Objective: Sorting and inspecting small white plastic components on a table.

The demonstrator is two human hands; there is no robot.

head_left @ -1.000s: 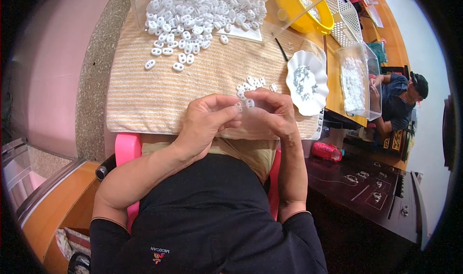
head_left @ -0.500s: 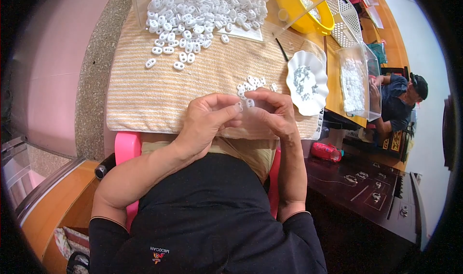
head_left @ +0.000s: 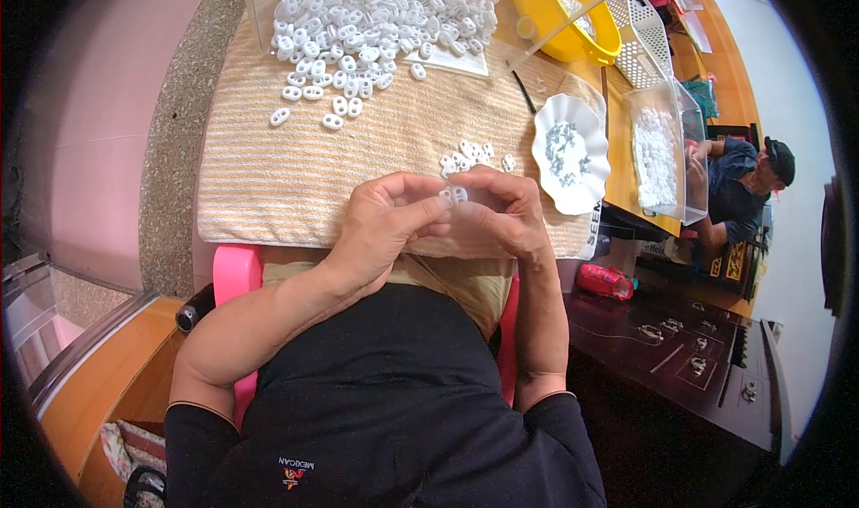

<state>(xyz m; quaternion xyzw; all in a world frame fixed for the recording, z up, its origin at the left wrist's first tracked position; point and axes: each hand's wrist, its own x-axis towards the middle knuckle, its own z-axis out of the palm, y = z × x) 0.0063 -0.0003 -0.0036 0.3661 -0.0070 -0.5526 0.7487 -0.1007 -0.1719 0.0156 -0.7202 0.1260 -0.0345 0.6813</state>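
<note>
In the middle of the frame, the left hand [head_left: 380, 222] and the right hand [head_left: 501, 217] come together over the near edge of a striped cloth [head_left: 268, 168] that covers the table. Between the fingertips of both hands there is one small white plastic piece [head_left: 456, 194] with two holes; both grips are closed on it, thumb against forefinger, and it is lifted a little above the cloth. I judge that the step in hand is the fitting or checking of this single piece, because both hands work on it closely, but whether something is being pressed into it is too small to tell. Just above the hands lies a small group of white pieces [head_left: 474, 156] on the cloth, and in the upper part of the frame a big heap of white pieces [head_left: 376, 16] spreads out of a clear tray. To the right of the hands stands a white scalloped dish [head_left: 573, 155] with small grey parts in it. The next move probably calls for fine finger control, because the piece is tiny and can slip easily, and for a short reach to the little group or the dish. At the right edge another person [head_left: 747, 182] sits at a lower place.
</note>
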